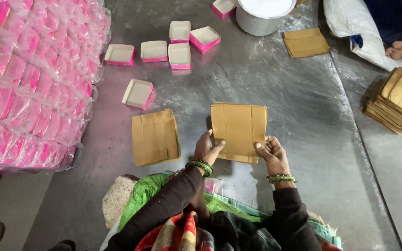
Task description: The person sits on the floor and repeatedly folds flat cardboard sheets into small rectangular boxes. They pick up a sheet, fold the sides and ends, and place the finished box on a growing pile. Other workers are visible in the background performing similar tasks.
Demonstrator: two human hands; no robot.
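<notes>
Both hands hold up a small stack of flat brown cardboard pieces [238,130] above the grey metal floor. My left hand [205,149] grips its lower left edge, and my right hand [271,151] pinches its lower right corner. Green bangles sit on both wrists. A second pile of flat brown cardboard [155,137] lies on the floor just left of my left hand.
Several open pink boxes [179,55] sit on the floor ahead. A big wrapped bale of pink packs [29,79] fills the left. A metal pot [262,15], another brown pile [305,42], a thick brown stack [398,100] and another person's foot [400,48] lie at the back right.
</notes>
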